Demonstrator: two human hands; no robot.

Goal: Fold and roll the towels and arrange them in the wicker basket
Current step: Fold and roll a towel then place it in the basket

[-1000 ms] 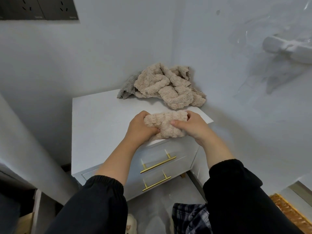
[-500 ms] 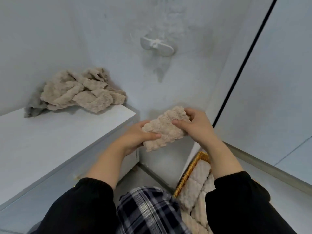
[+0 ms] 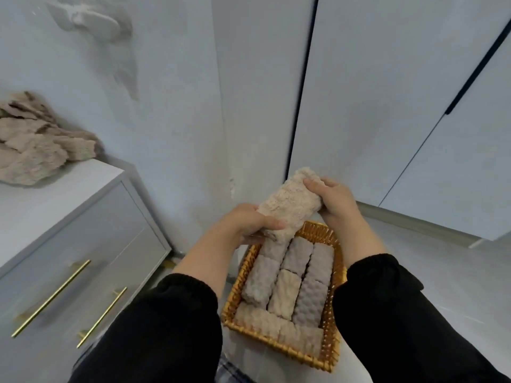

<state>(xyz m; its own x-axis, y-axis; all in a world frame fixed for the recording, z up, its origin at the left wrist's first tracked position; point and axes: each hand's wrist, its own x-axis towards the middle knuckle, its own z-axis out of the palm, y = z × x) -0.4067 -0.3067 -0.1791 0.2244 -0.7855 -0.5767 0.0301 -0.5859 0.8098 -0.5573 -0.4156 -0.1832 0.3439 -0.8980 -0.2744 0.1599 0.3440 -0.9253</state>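
Two bare hands hold one rolled towel point(image 3: 290, 205) between them, above the far end of the wicker basket point(image 3: 329, 344). The left hand point(image 3: 249, 223) is clenched on the roll's near, lower end, thumb lying across the top of it. The right hand point(image 3: 331, 200) grasps the far, upper end, fingers wrapped over the edge, so the roll slants up and away from the left grip toward the right one. Both arms wear black sleeves point(image 3: 166, 327).

Directly below and nearer than the two grips, the basket sits on the pale floor point(image 3: 442, 272), already packed with rolled towels point(image 3: 287, 280): three lengthwise rows side by side, and more rolls laid crosswise along the near end. The lower tip of the held roll hangs just above the far left row; whether it touches that row is hard to tell through the motion blur.

Well to the left of the left grip stands a white drawer unit point(image 3: 91, 244) with gold bar handles point(image 3: 52, 297). On its worktop, against the wall, lies a loose heap of unfolded towels point(image 3: 36, 150), well apart from the basket.
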